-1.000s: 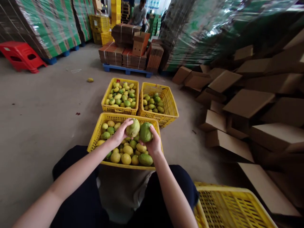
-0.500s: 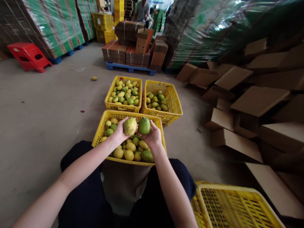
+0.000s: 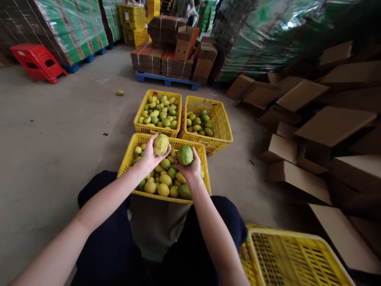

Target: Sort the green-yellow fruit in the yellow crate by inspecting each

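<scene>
In the head view, your left hand curls its fingers around a yellowish fruit, while your right hand cups a green fruit in bent fingers. Both fruits are above the near yellow crate (itself full of yellow and green fruit), a little apart.

Crates plastic; boxes matt cardboard; held yellow fruit bumpy.

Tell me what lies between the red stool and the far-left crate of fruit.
In the head view, one yellow fruit lies on the floor between the red stool and that crate.
</scene>
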`<state>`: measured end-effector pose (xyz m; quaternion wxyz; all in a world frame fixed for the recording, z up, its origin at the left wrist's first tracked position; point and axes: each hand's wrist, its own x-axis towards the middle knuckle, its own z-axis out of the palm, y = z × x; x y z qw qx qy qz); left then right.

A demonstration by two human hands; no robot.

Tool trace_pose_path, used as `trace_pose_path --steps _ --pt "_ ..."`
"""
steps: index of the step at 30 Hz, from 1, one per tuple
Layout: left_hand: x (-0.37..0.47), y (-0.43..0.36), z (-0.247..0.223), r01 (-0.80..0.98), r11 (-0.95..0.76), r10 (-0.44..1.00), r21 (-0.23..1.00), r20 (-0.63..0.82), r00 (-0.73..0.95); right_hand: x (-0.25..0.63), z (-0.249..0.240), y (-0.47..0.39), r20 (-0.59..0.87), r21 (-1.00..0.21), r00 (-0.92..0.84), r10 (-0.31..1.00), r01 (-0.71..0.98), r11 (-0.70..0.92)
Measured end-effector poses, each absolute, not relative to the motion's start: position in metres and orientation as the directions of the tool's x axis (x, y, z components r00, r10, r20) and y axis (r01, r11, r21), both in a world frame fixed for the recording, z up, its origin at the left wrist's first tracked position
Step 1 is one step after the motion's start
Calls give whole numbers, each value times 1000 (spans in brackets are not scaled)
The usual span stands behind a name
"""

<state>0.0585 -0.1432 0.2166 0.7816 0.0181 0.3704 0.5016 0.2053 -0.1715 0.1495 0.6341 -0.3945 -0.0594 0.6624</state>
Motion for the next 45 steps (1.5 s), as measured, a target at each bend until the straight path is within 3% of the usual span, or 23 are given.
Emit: trace_pose_path --steps 4,13,20,25,34,38,45 --pt "59 -141 211 -752 576 741 320 -594 314 206 148 -167 -433 -652 140 890 -731 -202" --pt "62 -141 210 -724 559 794 404 -513 326 208 172 -181 -334 -676 93 938 -717 -170" --pt "61 -144 207 -714 565 798 412 -491 349 208 159 -179 -327 -565 107 939 -819 -103" --pt "63 -143 202 -741 507 812 441 -534 237 203 148 -173 -372 -601 173 912 -794 -94" --pt "60 -145 208 -762 587 757 273 -518 398 202 171 -179 -289 -602 -49 956 -768 -221" --pt "59 -147 214 -767 592 752 247 -512 416 203 180 -184 -268 -590 -28 963 -785 -187" --pt "61 -138 210 -828 546 729 129 -559 394 200 180 -181 -344 -461 45 938 -878 -126"
